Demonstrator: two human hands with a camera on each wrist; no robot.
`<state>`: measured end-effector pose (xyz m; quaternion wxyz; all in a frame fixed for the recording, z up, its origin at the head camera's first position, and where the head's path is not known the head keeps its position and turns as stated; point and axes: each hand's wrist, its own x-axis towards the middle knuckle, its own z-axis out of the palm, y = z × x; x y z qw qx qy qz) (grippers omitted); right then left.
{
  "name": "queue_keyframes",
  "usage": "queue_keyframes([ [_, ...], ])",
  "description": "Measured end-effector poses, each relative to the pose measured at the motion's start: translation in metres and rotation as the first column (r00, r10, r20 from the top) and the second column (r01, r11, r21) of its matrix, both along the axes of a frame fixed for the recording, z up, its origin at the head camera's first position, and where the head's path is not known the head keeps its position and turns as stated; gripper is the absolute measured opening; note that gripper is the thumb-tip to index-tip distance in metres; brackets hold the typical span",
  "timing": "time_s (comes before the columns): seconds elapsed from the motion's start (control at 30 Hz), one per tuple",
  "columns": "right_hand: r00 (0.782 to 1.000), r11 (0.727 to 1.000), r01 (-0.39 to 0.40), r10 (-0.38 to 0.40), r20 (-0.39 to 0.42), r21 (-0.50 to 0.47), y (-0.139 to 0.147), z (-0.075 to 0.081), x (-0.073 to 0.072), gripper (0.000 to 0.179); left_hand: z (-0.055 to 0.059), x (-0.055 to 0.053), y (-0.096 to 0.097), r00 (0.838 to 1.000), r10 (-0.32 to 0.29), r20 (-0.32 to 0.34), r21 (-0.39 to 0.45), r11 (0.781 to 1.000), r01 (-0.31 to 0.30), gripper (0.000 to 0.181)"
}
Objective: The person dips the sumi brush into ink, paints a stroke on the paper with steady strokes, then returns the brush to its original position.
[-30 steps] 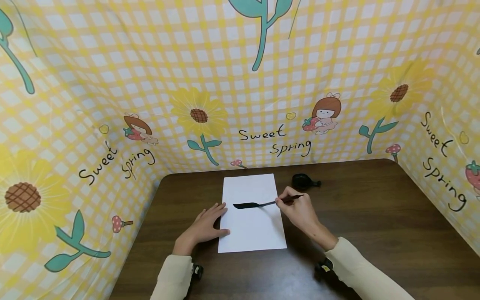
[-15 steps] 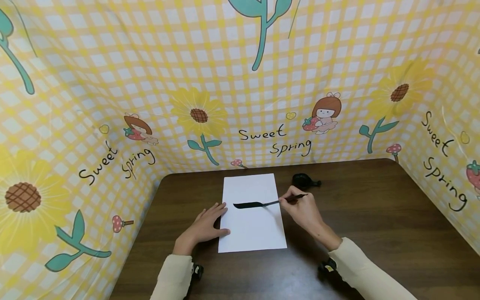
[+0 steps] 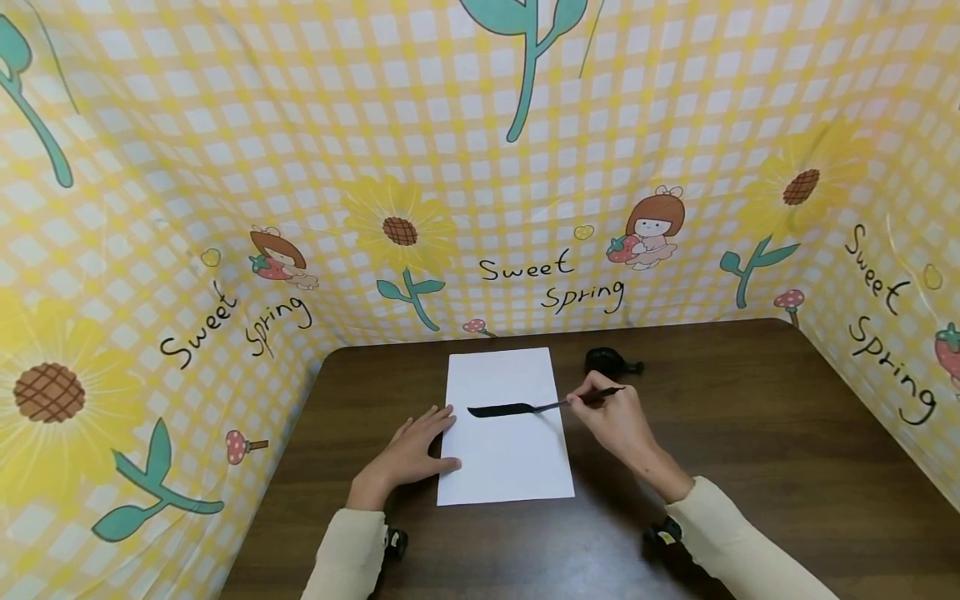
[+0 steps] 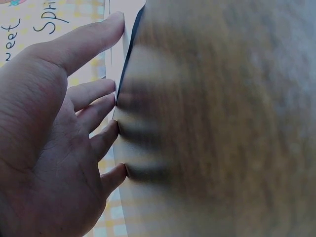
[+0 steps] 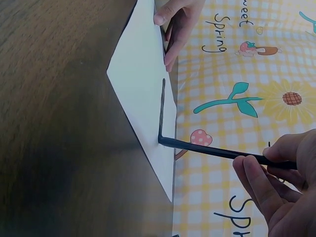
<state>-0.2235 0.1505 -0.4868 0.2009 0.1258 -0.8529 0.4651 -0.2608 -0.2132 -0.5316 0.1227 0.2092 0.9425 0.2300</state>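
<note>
A slim dark brush [image 3: 553, 406] is pinched in the right hand [image 3: 618, 421], thumb and fingertips closed round its handle, the hand just past the sheet's right edge, on the side toward the surface's right edge. The brush lies leftward from that hand, its long axis slanting down from the grip to the tip, which touches the right end of a thick black ink stroke [image 3: 498, 411]. Seen from the head, handle and stroke lie nearly in line, the stroke running roughly parallel to the surface's far edge.

The rectangular white paper sheet [image 3: 506, 467] under it lies flat on the dark brown wooden surface [image 3: 750, 400], nearer the far-left corner than the far-right, its long sides running toward the far edge. The left hand [image 3: 408, 450] holds nothing; its spread fingers and thumb rest on the sheet's left margin. The right hand is also nearer the glossy black rounded vessel [image 3: 602, 362] by the far edge; its contents cannot be made out.
</note>
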Motion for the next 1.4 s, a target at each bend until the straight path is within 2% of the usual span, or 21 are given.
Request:
queue_keyframes([
  [1.0,1.000,1.000,0.006,-0.005,-0.010,0.024,0.006,0.006,0.000,0.015,-0.001,-0.001,-0.001,1.000,0.004,0.005,0.005,1.000,-0.004,0.082],
  [1.4,1.000,0.999,0.022,-0.022,0.007,0.034,0.005,0.013,0.001,0.013,0.000,0.000,-0.001,1.000,0.001,0.006,0.003,1.000,-0.001,0.082],
])
